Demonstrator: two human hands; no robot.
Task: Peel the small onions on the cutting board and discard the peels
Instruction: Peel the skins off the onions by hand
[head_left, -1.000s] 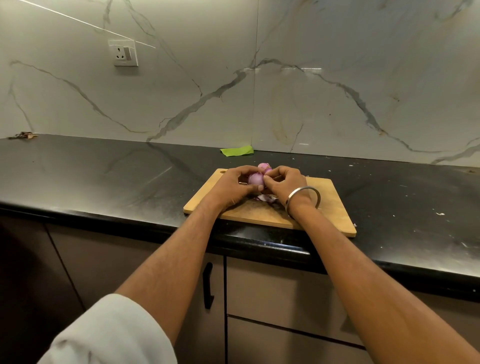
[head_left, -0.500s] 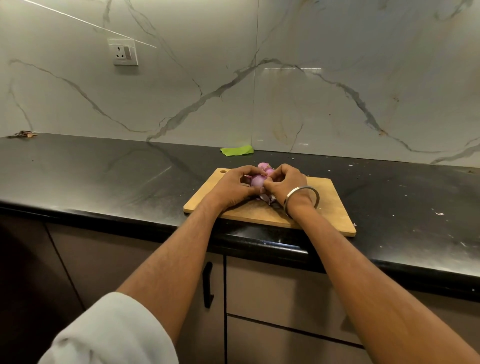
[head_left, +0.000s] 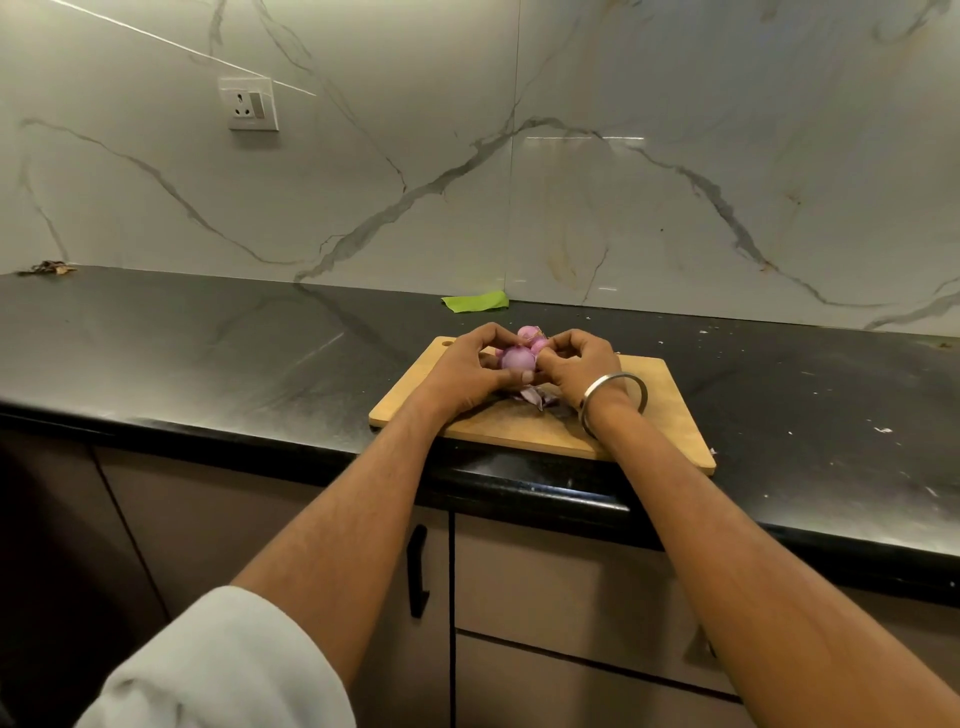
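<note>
Hands meet over the far half of the wooden cutting board (head_left: 524, 431), which lies on the black stone countertop (head_left: 208, 358) close to its front edge. Left hand (head_left: 462, 371): fingers and thumb are curled round a small purple onion (head_left: 516, 358), holding it just above the board surface. Right hand (head_left: 574, 364): fingers are curled inward, with the fingertips pinching at the right side of the same onion; whether they hold loose skin or the bulb itself cannot be determined. A steel bangle (head_left: 615, 397) sits on the right wrist.

Second small onion (head_left: 530, 334): located just behind the held one, partly hidden by the hands, at the far edge of the board. Contact between the two onions cannot be confirmed.

Onion peels (head_left: 532, 397): a small heap of pale purple skins lies on the board directly below the hands, between the two wrists.

Board detail: a hanging hole is visible at the far left corner.

Surroundings:
- A green scrap (head_left: 475, 302) lies on the countertop near the marble backsplash (head_left: 675, 156), behind the board and apart from it.
- A white wall socket (head_left: 252, 109) is mounted on the backsplash, upper left.
- Brown dry debris (head_left: 47, 268) lies at the far left rear of the countertop.
- White specks are scattered over the right part of the countertop.
- Cabinet doors with a black handle (head_left: 418, 571) stand below the countertop.
- A pale sleeve (head_left: 218, 670) covers the left upper arm
</note>
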